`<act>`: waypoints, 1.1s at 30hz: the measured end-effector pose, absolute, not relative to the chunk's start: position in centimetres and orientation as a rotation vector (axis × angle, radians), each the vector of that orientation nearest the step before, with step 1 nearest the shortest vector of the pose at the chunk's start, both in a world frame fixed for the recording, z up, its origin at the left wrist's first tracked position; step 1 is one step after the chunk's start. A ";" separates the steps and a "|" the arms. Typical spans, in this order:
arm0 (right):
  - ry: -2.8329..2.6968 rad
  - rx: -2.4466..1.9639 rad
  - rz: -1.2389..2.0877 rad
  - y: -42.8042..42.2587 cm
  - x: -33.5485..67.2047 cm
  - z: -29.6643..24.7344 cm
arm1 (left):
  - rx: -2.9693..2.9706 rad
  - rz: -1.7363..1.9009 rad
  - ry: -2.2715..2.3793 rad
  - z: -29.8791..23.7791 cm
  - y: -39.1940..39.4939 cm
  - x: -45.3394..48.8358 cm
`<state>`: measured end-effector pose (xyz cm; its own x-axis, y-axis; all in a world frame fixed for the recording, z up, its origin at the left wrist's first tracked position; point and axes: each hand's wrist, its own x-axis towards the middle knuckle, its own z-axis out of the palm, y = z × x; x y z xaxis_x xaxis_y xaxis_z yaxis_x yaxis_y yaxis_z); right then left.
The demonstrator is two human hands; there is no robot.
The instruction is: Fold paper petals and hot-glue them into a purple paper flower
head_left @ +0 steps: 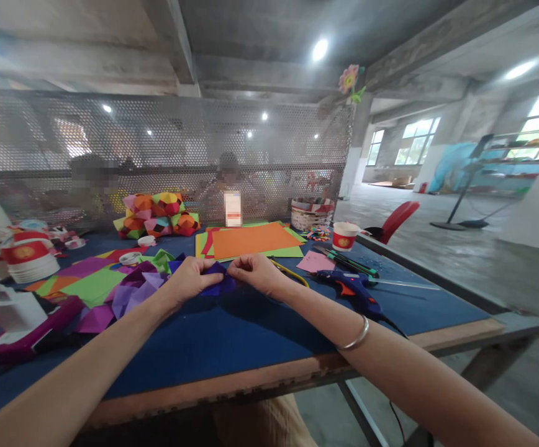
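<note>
Between my hands is a piece of dark blue paper (218, 282), held a little above the blue tabletop. My left hand (192, 278) pinches its left side between thumb and fingers. The fingers of my right hand (258, 274) are closed at its right edge. Folded purple paper pieces (136, 288) lie to the left of my left hand. Beyond my hands is a stack of coloured sheets with an orange sheet (255, 241) on top. Yellow-handled scissors (292, 273) lie partly hidden behind my right hand.
At right are a blue glue gun (353, 292), cutter knives (351, 262), pink paper (316, 261) and a paper cup (344, 236). A woven basket (312, 214) and folded paper balls (158, 215) stand at the back. Stacked cups (30, 257) and a purple power strip (31, 335) are left.
</note>
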<state>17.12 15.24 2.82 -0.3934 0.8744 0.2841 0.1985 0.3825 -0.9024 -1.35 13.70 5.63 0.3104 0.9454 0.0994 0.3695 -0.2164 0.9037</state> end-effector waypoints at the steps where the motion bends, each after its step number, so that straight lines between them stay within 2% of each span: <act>1: -1.846 -0.952 1.006 15.2 17.1 2.8 | 1.756 0.875 1.194 5.6 13.7 -1.3; 8: -2.000 -1.131 0.568 14.4 16.6 3.2 | 1.850 0.855 1.215 4.9 14.2 -1.5; 13: -2.052 -1.136 0.396 14.1 16.5 3.2 | 1.907 0.826 1.221 4.6 14.7 -1.8; 33: -2.038 -1.161 0.396 13.6 16.4 3.6 | 1.948 0.821 1.197 4.9 14.6 -1.8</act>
<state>16.38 13.55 3.59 -0.3121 0.8355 0.4522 0.6053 0.5417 -0.5832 -1.77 14.59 4.86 0.3724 0.9152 0.1540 0.4731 -0.3300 0.8168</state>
